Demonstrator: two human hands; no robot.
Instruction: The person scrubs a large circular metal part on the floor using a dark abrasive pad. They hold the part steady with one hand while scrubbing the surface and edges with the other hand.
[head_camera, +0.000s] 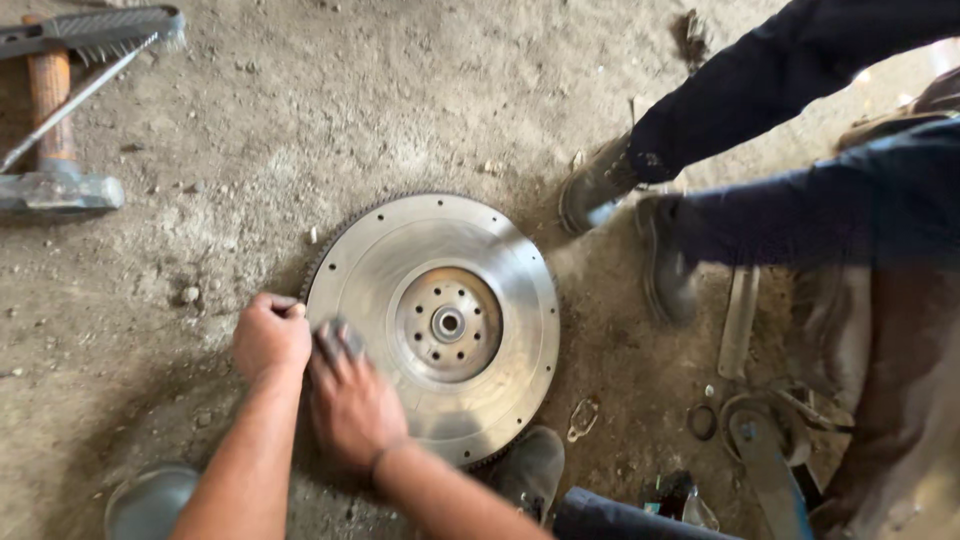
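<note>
The head view showed a toothed steel flywheel (432, 330) lying flat on the dirt floor (250, 120). The left hand (270, 335), fisted, gripped its rim; the right hand (350, 400) pressed a small grey pad (338, 340) onto its face, apparently mid-scrub; the next stroke needed steady pressure.

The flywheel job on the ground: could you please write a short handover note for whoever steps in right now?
Left hand: closed in a fist at the left rim of the flywheel, which lies flat on the dirt floor.
Right hand: pressing a small grey pad on the flywheel's face; blurred, so the grip is unclear.
Done: the face looks bright and mostly clean.
Left: I cannot tell how much remains under the hands.
Nearby: a hammer at upper left; another person's boots beside the disc.
</note>
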